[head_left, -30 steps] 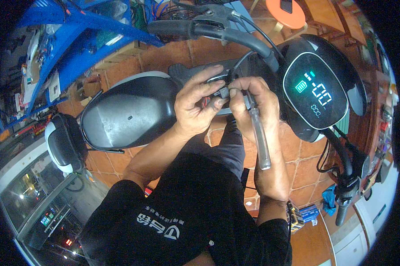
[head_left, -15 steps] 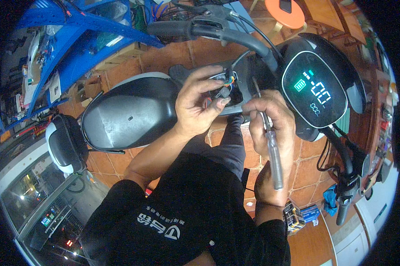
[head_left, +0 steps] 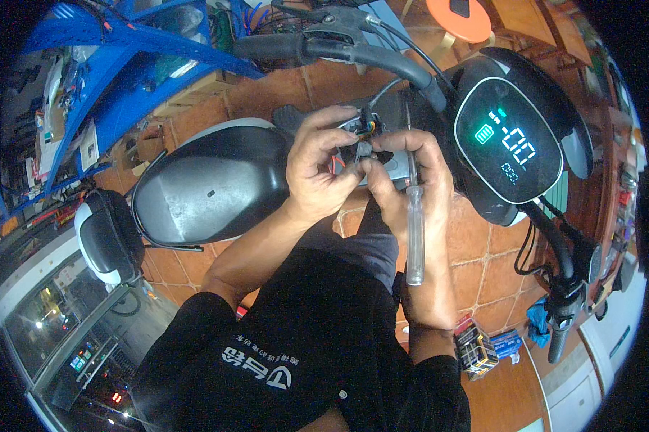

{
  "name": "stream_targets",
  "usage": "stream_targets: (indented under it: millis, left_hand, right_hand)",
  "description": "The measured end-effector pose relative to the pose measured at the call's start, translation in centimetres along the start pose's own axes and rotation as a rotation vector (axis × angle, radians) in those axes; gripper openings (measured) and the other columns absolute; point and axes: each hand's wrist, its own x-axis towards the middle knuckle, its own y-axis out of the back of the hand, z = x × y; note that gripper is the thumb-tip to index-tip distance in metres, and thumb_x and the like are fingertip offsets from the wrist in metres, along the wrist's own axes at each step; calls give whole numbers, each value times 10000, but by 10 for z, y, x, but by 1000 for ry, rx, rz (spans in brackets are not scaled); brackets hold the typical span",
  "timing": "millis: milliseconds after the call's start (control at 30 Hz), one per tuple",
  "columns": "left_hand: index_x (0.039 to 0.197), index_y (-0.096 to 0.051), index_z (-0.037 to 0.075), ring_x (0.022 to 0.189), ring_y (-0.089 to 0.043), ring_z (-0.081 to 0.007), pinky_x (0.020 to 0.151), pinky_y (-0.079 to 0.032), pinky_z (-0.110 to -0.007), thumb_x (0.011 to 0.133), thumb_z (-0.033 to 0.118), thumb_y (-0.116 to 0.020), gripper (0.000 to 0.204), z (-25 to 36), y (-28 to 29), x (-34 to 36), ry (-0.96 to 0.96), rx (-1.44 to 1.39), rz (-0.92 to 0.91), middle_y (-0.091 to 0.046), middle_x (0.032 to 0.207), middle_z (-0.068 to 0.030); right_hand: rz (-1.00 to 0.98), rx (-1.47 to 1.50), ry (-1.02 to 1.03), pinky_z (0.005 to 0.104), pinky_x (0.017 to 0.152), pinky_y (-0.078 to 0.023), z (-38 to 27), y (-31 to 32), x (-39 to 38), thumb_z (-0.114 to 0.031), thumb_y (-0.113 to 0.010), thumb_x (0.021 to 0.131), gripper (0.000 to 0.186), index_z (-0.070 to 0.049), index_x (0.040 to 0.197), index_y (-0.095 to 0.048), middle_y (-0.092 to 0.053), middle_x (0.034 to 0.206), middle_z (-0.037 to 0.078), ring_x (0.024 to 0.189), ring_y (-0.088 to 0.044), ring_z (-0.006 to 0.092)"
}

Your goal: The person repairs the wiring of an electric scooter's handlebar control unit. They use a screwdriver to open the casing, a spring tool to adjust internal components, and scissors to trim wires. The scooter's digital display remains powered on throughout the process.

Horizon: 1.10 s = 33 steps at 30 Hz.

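Observation:
My left hand [head_left: 316, 173] is closed around a small black wired housing [head_left: 364, 150], thumb below and fingers above. Thin coloured wires [head_left: 370, 125] show at its open side, and a dark cable runs up from it. My right hand [head_left: 429, 173] pinches at the same part from the right, its thumb and forefinger at the grey piece in the middle. A screwdriver [head_left: 415, 241] with a clear handle is tucked in that hand, handle toward me and shaft pointing away. The fingertips cover much of the housing.
An electric scooter surrounds my hands: black seat [head_left: 209, 180] to the left, lit display [head_left: 508, 140] to the right, handlebar [head_left: 382, 57] beyond. Blue shelving [head_left: 144, 50] stands far left, an orange stool [head_left: 460, 18] far right. Small boxes [head_left: 477, 349] lie near right.
My right hand has moved left and onto the housing, its thumb and forefinger now touching it. The screwdriver has swung more upright within that hand. My left hand keeps its hold.

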Motion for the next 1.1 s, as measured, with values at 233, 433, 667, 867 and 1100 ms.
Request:
stream_targets:
  millis: [233, 433, 667, 867, 1100]
  left_hand:
    - [1099, -558, 1, 1124, -563, -237, 900, -506, -324, 774, -25, -701, 356, 6, 7, 7, -69, 63, -96, -471, 1291, -197]
    - [1127, -564, -11, 1124, -524, -215, 910, -489, -324, 866, 77, -650, 288, 30, 21, 21, 185, 49, -266, -444, 1281, -182]
    - [1171, -662, 39, 1116, -537, -234, 888, -489, -335, 841, 176, -731, 363, 38, 33, 45, 64, 353, -481, -457, 1263, -130]
    - [1163, -662, 41, 1156, -520, -219, 901, -487, -331, 845, 163, -724, 346, 40, 31, 38, 254, 240, -464, -442, 1306, -123]
    - [1075, -663, 30, 1216, -486, -247, 984, -436, -372, 839, 203, -714, 297, 32, 29, 41, 369, -52, -407, -460, 1320, -138]
  right_hand:
    - [-4, 50, 26, 319, 737, -483, 10, 0, 3, 5, -732, 744, 236, -43, 940, -611, -654, 913, 84, 840, -611, 209]
    - [-57, 72, 150, 283, 793, -489, 20, 5, 7, 10, -693, 815, 205, -21, 981, -576, -647, 966, 100, 894, -610, 154]
    - [-37, 176, 198, 303, 816, -491, 27, 3, 4, 53, -677, 820, 221, -23, 982, -547, -649, 966, 125, 920, -618, 177]
    - [39, 172, 180, 319, 821, -488, 23, -2, 1, -30, -646, 879, 146, -17, 991, -553, -674, 940, 133, 906, -625, 189]
    - [140, 240, 186, 367, 783, -496, 21, 6, -2, -231, -584, 949, 288, 32, 1058, -634, -696, 897, 136, 850, -621, 241]
